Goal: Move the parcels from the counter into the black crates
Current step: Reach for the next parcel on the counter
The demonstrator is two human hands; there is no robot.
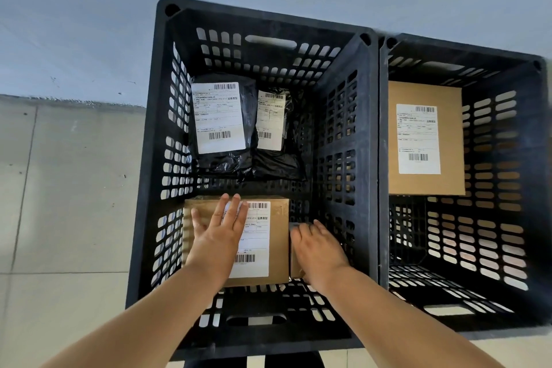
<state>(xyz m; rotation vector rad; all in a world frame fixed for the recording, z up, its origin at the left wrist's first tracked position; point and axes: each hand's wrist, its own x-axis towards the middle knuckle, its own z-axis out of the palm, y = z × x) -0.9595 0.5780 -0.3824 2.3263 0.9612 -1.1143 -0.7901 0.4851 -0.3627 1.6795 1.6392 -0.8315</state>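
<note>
Two black slatted crates stand side by side, the left crate (155, 134) and the right crate (534, 158). In the left crate's near half lies a brown cardboard box (279, 236) with a white label. My left hand (218, 233) rests flat on its top, fingers spread. My right hand (316, 251) is against the box's right side, fingers curled down beside it. Two black poly-bag parcels lie at the far end, a larger one (221, 119) and a smaller one (273, 122). A flat brown box (424, 140) lies in the right crate.
The crates stand against a pale blue-grey wall (89, 24). Light tiled floor (59, 203) lies to the left. The near half of the right crate's bottom is bare. The counter is out of view.
</note>
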